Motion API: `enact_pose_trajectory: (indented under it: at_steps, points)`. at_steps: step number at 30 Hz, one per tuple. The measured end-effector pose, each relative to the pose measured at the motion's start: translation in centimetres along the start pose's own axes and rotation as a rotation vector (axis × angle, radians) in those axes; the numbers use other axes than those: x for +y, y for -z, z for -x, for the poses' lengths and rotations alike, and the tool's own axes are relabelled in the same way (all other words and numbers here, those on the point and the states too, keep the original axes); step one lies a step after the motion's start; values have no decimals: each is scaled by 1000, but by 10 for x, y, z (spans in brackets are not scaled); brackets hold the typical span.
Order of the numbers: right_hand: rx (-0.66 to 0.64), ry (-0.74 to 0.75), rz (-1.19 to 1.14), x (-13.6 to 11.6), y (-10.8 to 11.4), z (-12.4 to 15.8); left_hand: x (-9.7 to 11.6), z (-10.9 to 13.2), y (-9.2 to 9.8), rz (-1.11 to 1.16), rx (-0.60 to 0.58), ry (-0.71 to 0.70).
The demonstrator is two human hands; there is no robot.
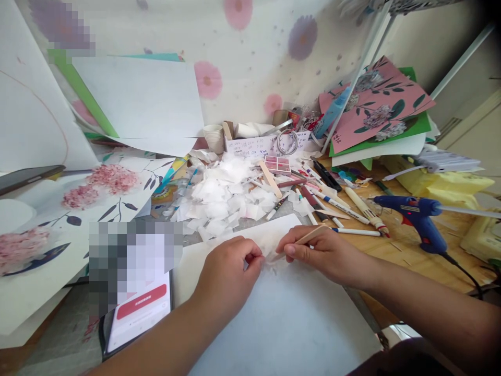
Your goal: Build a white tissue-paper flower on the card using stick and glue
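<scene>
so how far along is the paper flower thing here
Done: a heap of cut white paper pieces lies behind the white sheet. In hand: left hand pinches a thin white piece; right hand holds a wooden stick. Left: most of the heap looks unused.

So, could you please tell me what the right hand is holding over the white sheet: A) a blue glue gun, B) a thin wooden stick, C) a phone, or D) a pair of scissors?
B: the right hand grips a thin wooden stick between thumb and fingers, its tip at a small white paper piece pinched by the left hand; the blue glue gun lies apart on the table.
</scene>
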State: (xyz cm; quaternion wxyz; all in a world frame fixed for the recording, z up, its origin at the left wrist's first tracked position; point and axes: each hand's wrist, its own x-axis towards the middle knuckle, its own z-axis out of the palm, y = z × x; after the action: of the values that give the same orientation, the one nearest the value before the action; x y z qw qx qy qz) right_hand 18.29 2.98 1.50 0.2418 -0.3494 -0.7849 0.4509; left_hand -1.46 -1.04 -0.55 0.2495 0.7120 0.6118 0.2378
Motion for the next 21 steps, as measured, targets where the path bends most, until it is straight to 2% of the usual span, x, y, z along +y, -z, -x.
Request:
enact_pose_trajectory:
  at_steps: [9,15,21]
  points:
    - [-30,-35,-43,1,4,4,1,1,-3,-109,-72,-128]
    - [92,19,-95,-1,7,-2,3,2,-3,-157,-101,-179]
    - [16,77,167,-8,-6,-15,0,4,-5,-164,-76,-189]
